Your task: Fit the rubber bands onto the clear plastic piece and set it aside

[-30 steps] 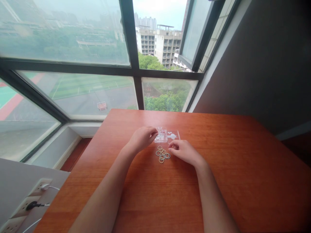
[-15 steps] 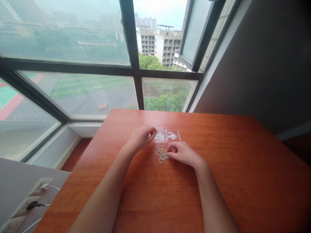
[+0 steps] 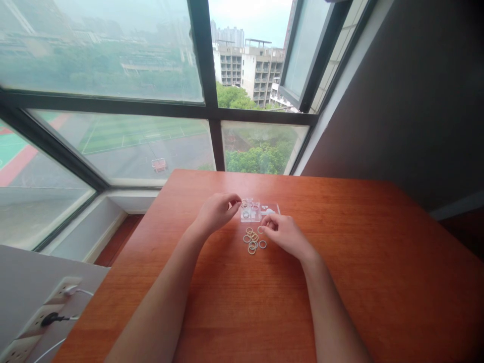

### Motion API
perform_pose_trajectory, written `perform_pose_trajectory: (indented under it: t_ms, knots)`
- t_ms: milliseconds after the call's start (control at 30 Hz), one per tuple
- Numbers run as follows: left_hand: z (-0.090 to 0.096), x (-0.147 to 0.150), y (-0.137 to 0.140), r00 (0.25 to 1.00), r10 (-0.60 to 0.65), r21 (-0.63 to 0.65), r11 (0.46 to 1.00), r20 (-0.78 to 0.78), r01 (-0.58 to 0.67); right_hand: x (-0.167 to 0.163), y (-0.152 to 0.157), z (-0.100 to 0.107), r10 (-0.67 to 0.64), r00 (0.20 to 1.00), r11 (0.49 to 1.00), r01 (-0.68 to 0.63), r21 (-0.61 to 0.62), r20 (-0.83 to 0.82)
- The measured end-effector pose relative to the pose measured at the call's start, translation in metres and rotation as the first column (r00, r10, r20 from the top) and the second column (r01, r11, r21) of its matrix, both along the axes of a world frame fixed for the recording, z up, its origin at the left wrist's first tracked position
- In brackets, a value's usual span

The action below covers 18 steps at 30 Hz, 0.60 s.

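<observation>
A clear plastic box (image 3: 250,216) with compartments lies open on the table, a pale ring inside its front left compartment. Its clear lid (image 3: 278,207), with a white print, is folded out to the right, partly behind my right hand. At the box's left side is my left hand (image 3: 219,210), thumb and fingers pinched; what they grip, if anything, is too small to make out. My right hand (image 3: 283,231) pinches a small pale ring (image 3: 260,229) just in front of the box. Nearer to me lies a loose group of small yellowish and grey rings (image 3: 251,237), with one grey ring (image 3: 262,244) apart on the right.
The reddish-brown wooden table (image 3: 234,312) reaches to the window frame (image 3: 151,107). At lower left, a wall socket strip (image 3: 38,322) holds plugs with cables. A dark wall (image 3: 397,101) rises on the right.
My right hand has lifted a ring away from the group and moved slightly up toward the box. My left hand has shifted a little to the left.
</observation>
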<state>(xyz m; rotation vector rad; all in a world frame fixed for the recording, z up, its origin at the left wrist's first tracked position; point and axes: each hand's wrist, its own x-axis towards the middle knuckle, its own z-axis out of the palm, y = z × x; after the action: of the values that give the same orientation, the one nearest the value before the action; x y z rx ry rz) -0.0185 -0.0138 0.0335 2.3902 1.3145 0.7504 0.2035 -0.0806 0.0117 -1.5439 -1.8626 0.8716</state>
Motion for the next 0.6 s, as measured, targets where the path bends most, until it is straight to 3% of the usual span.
perform_pose_trajectory:
  t_ms: [333,600]
  knots:
    - [0.006,0.031,-0.019,0.952,-0.195,-0.181,0.954,0.236,0.241,-0.002,0.002,0.004,-0.164,0.976,0.977,0.181,0.116,-0.145]
    - [0.002,0.035,-0.02,0.938,-0.214,-0.213,0.937,0.274,0.276,-0.005,0.001,0.007,-0.164,0.968,0.975,0.188,0.117,-0.187]
